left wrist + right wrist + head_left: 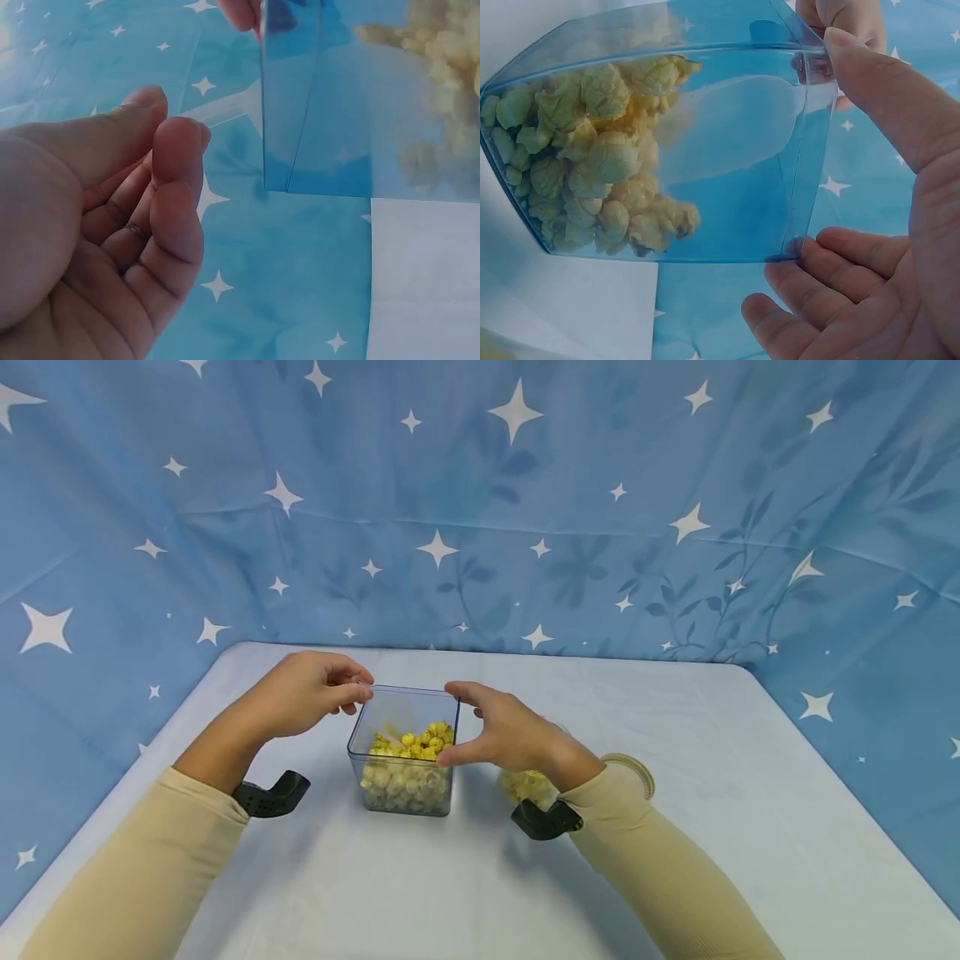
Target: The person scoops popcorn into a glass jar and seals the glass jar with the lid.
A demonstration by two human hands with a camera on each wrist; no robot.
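Our left hand (pixel 311 693) pinches the scoop (pixel 225 109), our right hand (pixel 504 727) grips the tub (pixel 431 703) at right: we're likely scooping popcorn (pixel 426 743), needing a level lift next.

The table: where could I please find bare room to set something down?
Free: the near middle, between the left sleeve and right sleeve; the right side, past the gold lid. Crowded: around the box, jar and right hand.

A curtained-off recording booth, from where I stand: blue star-and-leaf-print curtain (pixel 600 443) encloses the back and both sides of a white-topped table (pixel 300 877), and a black wrist-worn camera (pixel 273 797) sits beside each sleeve. The surrounding building's type cannot be told.
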